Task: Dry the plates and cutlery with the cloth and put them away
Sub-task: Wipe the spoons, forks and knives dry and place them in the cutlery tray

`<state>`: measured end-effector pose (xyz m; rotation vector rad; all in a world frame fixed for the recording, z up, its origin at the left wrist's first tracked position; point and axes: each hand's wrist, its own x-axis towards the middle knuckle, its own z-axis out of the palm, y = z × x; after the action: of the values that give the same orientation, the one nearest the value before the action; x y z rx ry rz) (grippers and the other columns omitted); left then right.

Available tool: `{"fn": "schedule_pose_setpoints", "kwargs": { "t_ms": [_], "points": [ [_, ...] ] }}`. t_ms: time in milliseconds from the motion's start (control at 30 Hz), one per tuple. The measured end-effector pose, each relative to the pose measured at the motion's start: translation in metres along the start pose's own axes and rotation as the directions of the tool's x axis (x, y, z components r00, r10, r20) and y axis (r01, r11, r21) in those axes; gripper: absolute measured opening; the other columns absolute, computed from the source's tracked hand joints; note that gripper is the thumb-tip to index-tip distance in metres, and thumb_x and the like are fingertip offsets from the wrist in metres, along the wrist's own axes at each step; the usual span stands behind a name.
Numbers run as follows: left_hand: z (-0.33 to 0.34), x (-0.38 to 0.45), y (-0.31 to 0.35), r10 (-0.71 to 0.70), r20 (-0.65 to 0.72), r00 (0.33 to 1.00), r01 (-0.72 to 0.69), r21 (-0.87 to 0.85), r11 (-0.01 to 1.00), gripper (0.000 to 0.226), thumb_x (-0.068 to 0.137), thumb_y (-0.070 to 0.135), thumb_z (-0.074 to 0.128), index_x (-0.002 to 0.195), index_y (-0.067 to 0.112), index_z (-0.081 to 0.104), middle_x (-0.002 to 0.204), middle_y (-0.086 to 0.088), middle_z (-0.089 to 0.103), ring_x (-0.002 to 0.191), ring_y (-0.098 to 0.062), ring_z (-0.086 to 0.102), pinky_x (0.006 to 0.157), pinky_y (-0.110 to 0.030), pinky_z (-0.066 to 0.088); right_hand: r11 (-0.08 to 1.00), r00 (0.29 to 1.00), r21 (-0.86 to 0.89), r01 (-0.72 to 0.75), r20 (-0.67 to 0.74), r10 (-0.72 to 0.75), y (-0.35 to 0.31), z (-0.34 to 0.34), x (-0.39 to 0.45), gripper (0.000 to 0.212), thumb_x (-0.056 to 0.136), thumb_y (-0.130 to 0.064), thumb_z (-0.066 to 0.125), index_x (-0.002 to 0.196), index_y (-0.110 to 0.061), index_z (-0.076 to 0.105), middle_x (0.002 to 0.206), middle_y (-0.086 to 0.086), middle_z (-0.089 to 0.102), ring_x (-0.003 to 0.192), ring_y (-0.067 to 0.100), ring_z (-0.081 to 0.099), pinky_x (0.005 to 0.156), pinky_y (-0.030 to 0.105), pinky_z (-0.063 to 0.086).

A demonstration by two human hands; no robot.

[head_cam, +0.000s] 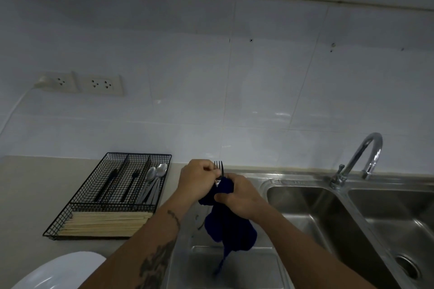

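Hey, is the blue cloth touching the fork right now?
Touching. In the head view, the blue cloth is bunched around the fork below its tines, gripped there by the right hand, while the left hand pinches the fork's neck.

fork (218, 168) handle: hidden in cloth (229, 223) | plate (58, 272): cut off by bottom edge

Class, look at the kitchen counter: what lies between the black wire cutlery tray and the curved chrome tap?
In the head view, both hands, left hand and right hand, hold a fork in a dark blue cloth.
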<state>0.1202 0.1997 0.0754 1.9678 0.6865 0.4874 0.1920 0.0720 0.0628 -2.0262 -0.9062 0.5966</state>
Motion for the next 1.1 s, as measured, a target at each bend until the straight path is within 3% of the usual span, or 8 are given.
{"fn": "schedule_pose_setpoints", "kwargs": {
  "t_ms": [167, 367, 433, 567, 800, 867, 933, 1100],
  "points": [
    [-0.01, 0.007, -0.01, -0.135, -0.142, 0.981, 0.089, -0.295, 0.951, 0.017, 0.092, 0.014, 0.063, 0.079, 0.013, 0.073, 0.075, -0.005, 0.075, 0.068, -0.021, 0.067, 0.071, -0.038, 0.059, 0.99, 0.992, -0.136, -0.031, 0.114, 0.046, 0.007, 0.001, 0.001, 0.022, 0.08, -0.024, 0.075, 0.097, -0.021, 0.062, 0.092, -0.001, 0.068, 0.084, 0.015, 0.066, 0.066, 0.027, 0.051],
    [-0.019, 0.01, -0.018, -0.11, -0.037, 0.993, 0.095, -0.278, 0.956, 0.014, 0.093, 0.008, 0.06, 0.084, 0.013, 0.07, 0.075, -0.002, 0.065, 0.067, -0.016, 0.059, 0.073, -0.037, 0.057, 0.991, 0.997, -0.131, 0.037, 0.074, -0.027, -0.005, 0.022, 0.02, 0.017, 0.081, -0.02, 0.072, 0.092, -0.022, 0.059, 0.09, 0.0, 0.067, 0.083, 0.017, 0.066, 0.076, 0.037, 0.057],
    [-0.031, 0.018, -0.032, -0.135, -0.113, 0.984, 0.096, -0.295, 0.951, 0.011, 0.09, 0.009, 0.063, 0.081, 0.007, 0.07, 0.072, -0.004, 0.064, 0.066, -0.018, 0.058, 0.071, -0.039, 0.056, 0.988, 0.991, -0.148, 0.053, 0.128, -0.034, -0.008, 0.032, 0.03, 0.018, 0.08, -0.022, 0.073, 0.09, -0.023, 0.058, 0.091, 0.0, 0.066, 0.083, 0.016, 0.065, 0.072, 0.034, 0.055],
    [-0.077, 0.035, -0.067, -0.283, -0.322, 0.903, 0.142, -0.399, 0.906, 0.017, 0.083, 0.017, 0.069, 0.069, 0.009, 0.069, 0.059, -0.002, 0.064, 0.057, -0.02, 0.057, 0.062, -0.034, 0.05, 0.914, 0.957, -0.386, 0.128, 0.29, -0.011, -0.006, 0.043, 0.05, 0.03, 0.078, -0.028, 0.073, 0.102, -0.018, 0.058, 0.101, 0.003, 0.063, 0.088, 0.018, 0.062, 0.076, 0.036, 0.055],
    [-0.153, 0.066, -0.137, -0.268, -0.402, 0.876, 0.259, -0.078, 0.963, 0.034, 0.086, 0.026, 0.069, 0.069, -0.003, 0.065, 0.06, -0.009, 0.057, 0.059, -0.018, 0.051, 0.069, -0.032, 0.05, 0.959, 0.963, -0.268, 0.094, 0.268, -0.02, -0.029, 0.044, 0.092, 0.036, 0.083, -0.023, 0.074, 0.11, -0.023, 0.051, 0.1, -0.002, 0.061, 0.087, 0.011, 0.06, 0.065, 0.025, 0.047],
    [-0.165, 0.077, -0.151, -0.288, -0.393, 0.873, 0.318, 0.014, 0.948, 0.03, 0.09, 0.022, 0.065, 0.064, 0.007, 0.061, 0.061, -0.006, 0.053, 0.059, -0.018, 0.049, 0.071, -0.029, 0.048, 0.964, 0.967, -0.255, 0.078, 0.255, -0.011, -0.033, 0.043, 0.1, 0.037, 0.083, -0.022, 0.075, 0.111, -0.023, 0.051, 0.1, -0.002, 0.062, 0.086, 0.011, 0.061, 0.063, 0.023, 0.047],
    [-0.173, 0.091, -0.167, -0.277, -0.375, 0.885, 0.337, 0.105, 0.936, 0.037, 0.091, 0.022, 0.063, 0.057, 0.016, 0.049, 0.057, -0.002, 0.048, 0.056, -0.017, 0.045, 0.066, -0.029, 0.045, 0.964, 0.969, -0.258, 0.07, 0.247, -0.004, -0.032, 0.044, 0.103, 0.037, 0.083, -0.02, 0.075, 0.111, -0.022, 0.052, 0.1, -0.001, 0.063, 0.085, 0.011, 0.062, 0.063, 0.022, 0.047],
    [-0.174, 0.13, -0.205, -0.219, -0.277, 0.935, 0.292, 0.255, 0.922, 0.051, 0.092, 0.017, 0.063, 0.047, 0.015, 0.038, 0.043, 0.001, 0.036, 0.043, -0.013, 0.035, 0.045, -0.022, 0.027, 0.923, 0.973, -0.376, 0.082, 0.229, 0.007, -0.015, 0.054, 0.1, 0.038, 0.082, -0.026, 0.073, 0.111, -0.028, 0.049, 0.098, -0.006, 0.062, 0.083, 0.007, 0.061, 0.064, 0.022, 0.049]
  ]
}}
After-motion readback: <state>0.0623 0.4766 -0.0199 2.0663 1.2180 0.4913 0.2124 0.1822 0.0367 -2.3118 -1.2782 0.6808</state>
